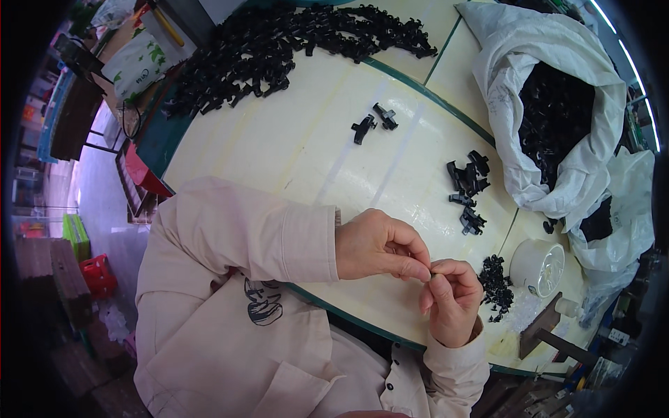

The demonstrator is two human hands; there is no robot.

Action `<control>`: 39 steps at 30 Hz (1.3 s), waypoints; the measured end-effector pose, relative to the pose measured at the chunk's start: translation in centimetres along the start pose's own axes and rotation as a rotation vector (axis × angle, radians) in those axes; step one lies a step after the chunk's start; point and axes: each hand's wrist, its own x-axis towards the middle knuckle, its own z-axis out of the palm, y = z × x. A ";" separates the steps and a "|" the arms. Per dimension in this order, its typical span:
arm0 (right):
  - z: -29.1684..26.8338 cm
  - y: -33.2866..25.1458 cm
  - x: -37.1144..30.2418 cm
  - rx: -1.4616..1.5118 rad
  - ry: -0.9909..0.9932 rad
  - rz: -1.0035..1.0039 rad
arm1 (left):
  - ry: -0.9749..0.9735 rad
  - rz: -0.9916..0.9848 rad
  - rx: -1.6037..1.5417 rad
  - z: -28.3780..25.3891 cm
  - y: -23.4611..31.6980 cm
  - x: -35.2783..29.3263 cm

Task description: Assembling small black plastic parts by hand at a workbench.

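Observation:
My left hand (376,245) reaches in from the left over the table, thumb and forefinger pinched together. My right hand (454,301) meets it fingertip to fingertip, also pinching. A tiny dark piece shows between the fingertips, mostly covered, so its kind cannot be made out. Just right of my right hand lies a small heap of tiny black parts (496,285). Beyond the hands sits a loose group of black plastic clips (468,180). Two more clips, one black (362,129) and one beside it (385,117), lie farther off.
A large pile of black plastic clips (258,59) spreads along the far left table edge. On the right stands an open white woven sack (498,83) full of black parts. A wide white roll (529,268) and a brown stand (541,324) are near right. Green edging (446,104) crosses the tabletop.

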 end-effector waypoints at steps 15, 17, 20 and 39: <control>0.6 -0.4 0.3 -0.791 0.003 -0.463 | 0.006 -0.122 -0.008 -0.2 0.7 -0.1; 0.4 -0.1 0.2 -0.764 0.017 -0.445 | -0.015 -0.117 -0.031 -0.4 1.0 -0.2; -0.1 0.3 0.3 -0.614 0.052 -0.385 | -0.036 -0.167 -0.076 -0.4 1.3 0.1; -4.4 -2.9 -2.7 -1.000 0.428 -0.843 | 0.167 0.751 1.097 1.4 2.2 6.6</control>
